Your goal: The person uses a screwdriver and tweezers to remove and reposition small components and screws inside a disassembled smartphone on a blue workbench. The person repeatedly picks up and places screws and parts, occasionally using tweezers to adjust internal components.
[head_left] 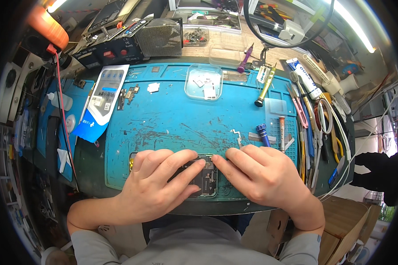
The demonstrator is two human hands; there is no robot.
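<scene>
An opened phone [204, 182] lies on the blue work mat [163, 117] near its front edge, with dark inner parts showing. My left hand [157, 181] covers much of it, its fingers spread and their tips on the upper part of the phone. My right hand [263, 174] has its fingers curled, with the index fingertip at the phone's upper right edge. The right thumb is hidden, and whatever those fingers hold cannot be made out. Just beyond the right hand lies a small thin metal part [237, 136].
A clear plastic box [190, 90] with small pale parts stands toward the back. To the right lie a green screwdriver [266, 84], a blue cylindrical tool [263, 134], scissors [325, 115] and tweezers. A blue-and-white packet [104, 99] and a small bottle [62, 101] are at left.
</scene>
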